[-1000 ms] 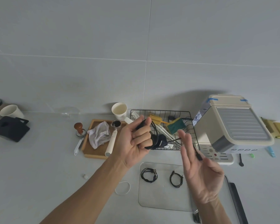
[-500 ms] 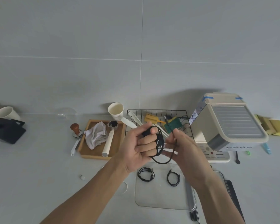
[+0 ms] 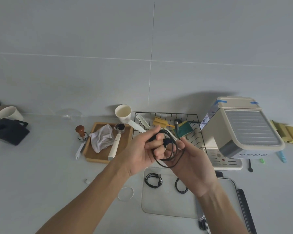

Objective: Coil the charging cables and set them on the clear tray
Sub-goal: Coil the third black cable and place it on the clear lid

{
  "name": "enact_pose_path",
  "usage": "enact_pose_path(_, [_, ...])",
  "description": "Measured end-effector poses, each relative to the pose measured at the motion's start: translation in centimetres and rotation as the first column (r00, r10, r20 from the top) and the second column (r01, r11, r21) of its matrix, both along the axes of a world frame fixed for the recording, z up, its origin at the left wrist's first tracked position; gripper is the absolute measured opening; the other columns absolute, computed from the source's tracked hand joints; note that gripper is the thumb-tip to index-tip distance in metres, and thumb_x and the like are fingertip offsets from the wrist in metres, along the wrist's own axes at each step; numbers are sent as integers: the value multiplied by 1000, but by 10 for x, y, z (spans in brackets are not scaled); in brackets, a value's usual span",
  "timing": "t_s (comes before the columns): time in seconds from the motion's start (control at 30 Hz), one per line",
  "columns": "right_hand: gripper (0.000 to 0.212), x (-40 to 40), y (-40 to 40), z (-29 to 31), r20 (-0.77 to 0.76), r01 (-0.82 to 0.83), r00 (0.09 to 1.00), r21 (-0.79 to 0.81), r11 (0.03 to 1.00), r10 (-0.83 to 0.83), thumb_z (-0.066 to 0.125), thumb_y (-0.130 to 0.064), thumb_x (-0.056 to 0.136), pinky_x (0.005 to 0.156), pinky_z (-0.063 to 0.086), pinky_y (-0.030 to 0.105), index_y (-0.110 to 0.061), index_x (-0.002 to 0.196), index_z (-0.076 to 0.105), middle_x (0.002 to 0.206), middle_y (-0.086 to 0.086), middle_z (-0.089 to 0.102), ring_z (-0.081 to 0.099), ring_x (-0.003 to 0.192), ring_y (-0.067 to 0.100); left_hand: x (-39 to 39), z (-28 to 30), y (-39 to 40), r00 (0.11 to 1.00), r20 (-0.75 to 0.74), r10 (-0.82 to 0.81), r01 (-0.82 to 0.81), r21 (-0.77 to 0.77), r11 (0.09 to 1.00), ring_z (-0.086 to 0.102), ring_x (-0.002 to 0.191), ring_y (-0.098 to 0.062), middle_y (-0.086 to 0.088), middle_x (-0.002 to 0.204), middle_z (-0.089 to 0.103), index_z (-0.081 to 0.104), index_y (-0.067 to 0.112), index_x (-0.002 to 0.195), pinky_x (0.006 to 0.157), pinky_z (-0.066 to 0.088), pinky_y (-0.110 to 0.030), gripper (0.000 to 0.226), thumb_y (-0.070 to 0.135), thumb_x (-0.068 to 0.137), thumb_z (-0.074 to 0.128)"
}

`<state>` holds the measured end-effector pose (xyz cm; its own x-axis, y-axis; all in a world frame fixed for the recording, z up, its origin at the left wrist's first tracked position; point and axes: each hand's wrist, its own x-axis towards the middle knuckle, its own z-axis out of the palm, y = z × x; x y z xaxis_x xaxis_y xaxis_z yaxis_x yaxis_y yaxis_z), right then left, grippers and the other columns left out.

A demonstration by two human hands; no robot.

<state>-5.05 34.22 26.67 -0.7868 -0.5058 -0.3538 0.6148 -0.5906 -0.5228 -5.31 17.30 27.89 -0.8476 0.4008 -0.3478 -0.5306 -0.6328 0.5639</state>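
A black charging cable [image 3: 169, 163] is wound in loops around the fingers of my left hand [image 3: 142, 152], held above the counter. My right hand [image 3: 195, 163] is pressed against the loops from the right, pinching the cable's free end. Below both hands lies the clear tray [image 3: 161, 205]. Two coiled black cables rest on it: one coil [image 3: 154, 180] at its far left, another coil [image 3: 181, 186] partly hidden under my right wrist.
A black wire basket [image 3: 166, 115] with sponges and utensils stands behind my hands. A cream coffee machine [image 3: 240, 129] is to the right, a wooden tray [image 3: 93, 156] with a cloth to the left. A white rubber band [image 3: 125, 193] lies beside the clear tray.
My right hand, open and apart a second ago, has closed in on the coil at my left hand. The cable's loose length is now wound into loops.
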Motion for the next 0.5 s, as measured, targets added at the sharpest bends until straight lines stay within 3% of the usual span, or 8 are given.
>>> enact_pose_path(0.07, [35, -3, 0, 2, -19, -18, 1000, -29, 999, 18, 41, -29, 108, 89, 45, 42, -14, 77, 46, 101, 22, 37, 53, 85, 34, 0, 0, 1, 998, 1, 71, -71, -18, 997, 47, 42, -14, 6, 42, 25, 51, 16, 66, 49, 47, -26, 42, 35, 103, 46])
enact_pose_path(0.13, [34, -5, 0, 6, -14, -34, 999, 39, 999, 35, 44, -30, 105, 67, 43, 31, -16, 75, 46, 87, 16, 45, 51, 71, 23, -1, -3, 2, 992, 6, 126, -126, -50, 991, 41, 42, -12, 6, 43, 27, 52, 16, 66, 48, 42, -25, 43, 37, 104, 47])
enact_pose_path(0.2, [33, -3, -2, 11, -34, -67, 997, 89, 994, 70, 46, -32, 103, 54, 33, 25, -16, 74, 46, 75, 4, 50, 44, 62, 15, -3, -7, 3, 985, -4, 173, -172, -121, 978, 34, 41, -9, 6, 46, 28, 54, 16, 68, 48, 33, -25, 43, 41, 103, 51])
enact_pose_path(0.33, [33, -1, -6, 8, 17, -60, 998, 42, 997, 59, 46, -32, 103, 65, 36, 28, -17, 74, 48, 70, 4, 50, 46, 63, 16, -2, 2, 3, 989, -60, 138, -148, -234, 961, 31, 45, -12, 5, 48, 27, 52, 16, 69, 46, 31, -23, 43, 43, 103, 51])
enact_pose_path(0.4, [34, -3, -4, 9, 22, -18, 1000, -2, 1000, 18, 44, -31, 105, 75, 35, 33, -16, 75, 46, 66, 2, 40, 45, 67, 21, 0, 6, 2, 990, -52, 130, -137, -192, 972, 43, 43, -14, 5, 47, 28, 48, 16, 67, 50, 43, -25, 45, 41, 105, 47])
enact_pose_path(0.5, [33, -8, -5, 15, 0, -6, 1000, 7, 1000, 6, 41, -32, 105, 66, 34, 32, -18, 75, 43, 64, -3, 30, 40, 62, 19, 4, 7, 3, 989, -27, 143, -144, -57, 988, 51, 44, -15, 5, 44, 29, 47, 16, 67, 56, 47, -28, 45, 40, 106, 43])
